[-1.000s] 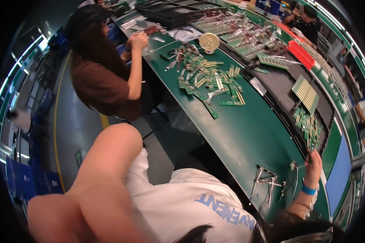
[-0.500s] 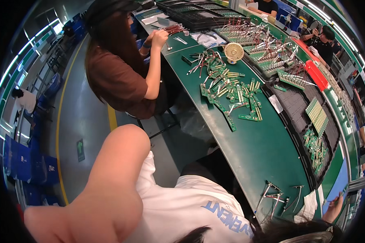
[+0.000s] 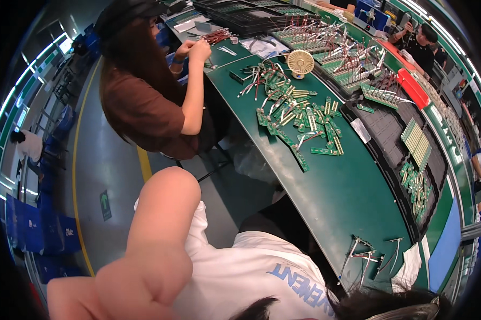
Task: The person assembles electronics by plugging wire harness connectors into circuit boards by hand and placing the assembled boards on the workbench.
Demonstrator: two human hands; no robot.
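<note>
1. The left hand (image 3: 144, 282), fingers curled loosely around nothing, fills the lower left of the frame.
2. The right hand is out of view.
3. Thin metal-legged wire parts (image 3: 366, 256) lie on the green bench (image 3: 336, 197), lower right.

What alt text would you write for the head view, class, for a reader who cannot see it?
The person's raised left arm fills the foreground beside a long green workbench strewn with small green circuit boards. A seated co-worker works further along.

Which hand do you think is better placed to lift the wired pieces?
Probably right, though that hand is unseen: the wired pieces lie on that side; the left arm is raised off the bench.
</note>
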